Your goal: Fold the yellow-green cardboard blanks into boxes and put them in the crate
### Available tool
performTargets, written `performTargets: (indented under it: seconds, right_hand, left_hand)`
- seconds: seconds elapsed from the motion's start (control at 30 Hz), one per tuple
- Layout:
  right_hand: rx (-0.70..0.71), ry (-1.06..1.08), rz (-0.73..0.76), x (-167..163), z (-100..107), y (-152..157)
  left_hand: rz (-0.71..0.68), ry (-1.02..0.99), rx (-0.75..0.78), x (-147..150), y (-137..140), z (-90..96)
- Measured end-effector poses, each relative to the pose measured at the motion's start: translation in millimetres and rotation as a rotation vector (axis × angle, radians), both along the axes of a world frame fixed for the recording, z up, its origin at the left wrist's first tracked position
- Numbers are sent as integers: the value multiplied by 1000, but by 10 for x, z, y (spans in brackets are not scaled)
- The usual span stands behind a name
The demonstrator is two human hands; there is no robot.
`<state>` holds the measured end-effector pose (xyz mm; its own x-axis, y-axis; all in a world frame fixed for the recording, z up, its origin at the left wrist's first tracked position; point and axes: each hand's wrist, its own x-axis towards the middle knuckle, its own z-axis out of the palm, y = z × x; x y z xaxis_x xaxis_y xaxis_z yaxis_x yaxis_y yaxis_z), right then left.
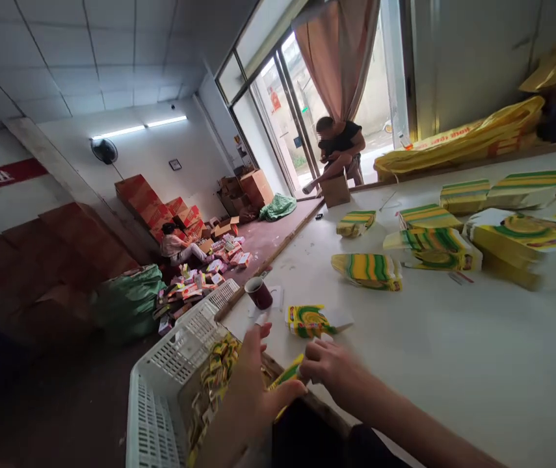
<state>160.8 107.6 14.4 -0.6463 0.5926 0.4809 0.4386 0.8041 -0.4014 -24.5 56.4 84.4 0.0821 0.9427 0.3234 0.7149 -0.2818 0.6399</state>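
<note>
My right hand (331, 370) is closed at the table's near edge, pinching a small yellow-and-green carton (291, 373) that is mostly hidden. Beside it, my left hand (251, 383) has its thumb and fingers apart, over the rim of the crate; whether the thumb touches the carton I cannot tell. Just beyond the hands lies another yellow-and-green carton (309, 321) with a pale flap out. Below my left hand, a white plastic crate (153, 416) holds many small yellow-and-green packets (219, 364).
A dark red mug (259, 294) stands at the table's left edge. Several flattened or part-folded cartons (368, 271) lie across the white table (428, 351). One person (343, 146) sits by the door; another person (177, 244) sits among boxes on the floor. Yellow sacks (463, 140) lie behind the table.
</note>
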Motion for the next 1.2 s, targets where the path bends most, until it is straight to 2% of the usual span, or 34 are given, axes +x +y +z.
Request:
performTargets:
  seconds: [0.13, 0.2, 0.3, 0.37, 0.43, 0.5, 0.6, 0.77, 0.87, 0.93, 0.97, 1.03, 1.2]
  right_hand:
    - [212, 13, 83, 41, 34, -8]
    - [273, 19, 96, 56, 42, -21]
    - [285, 110, 38, 51, -3, -47]
    - [228, 243, -37, 19, -71, -60]
    - [73, 423, -82, -24, -144, -58]
    - [-216, 615, -91, -53, -194, -30]
    - [-718, 807, -97, -33, -205, 60]
    - [-1241, 828, 18, 61, -177, 155]
    - [-1719, 947, 131, 24, -241, 86]
    - [-1961, 980, 228, -38, -317, 12]
    - [-2020, 978, 266, -71, -354, -23]
    - [-2014, 1009, 315, -117, -405, -75]
    - [-1734, 1107, 410, -92, -343, -113]
  left_hand:
    - [-44, -48, -414, 16, 40, -416]
    - [-65, -93, -525, 46, 43, -552]
    - [49, -198, -479, 120, 29, -682]
    - [170, -253, -410, 178, 22, -744]
    - [266, -266, -340, 224, 21, -799]
    - [317, -252, -264, 246, 14, -854]
    - [232, -206, -213, 246, -28, -928]
    - [78, -129, -205, 257, -138, -964]
    - [50, -150, -160, 296, -178, -932]
    - [61, -161, -120, 324, -187, -906]
    - [74, -161, -102, 333, -185, -893]
    - [108, -170, -74, 338, -172, -871]
    - [148, -236, -44, 292, -129, -835]
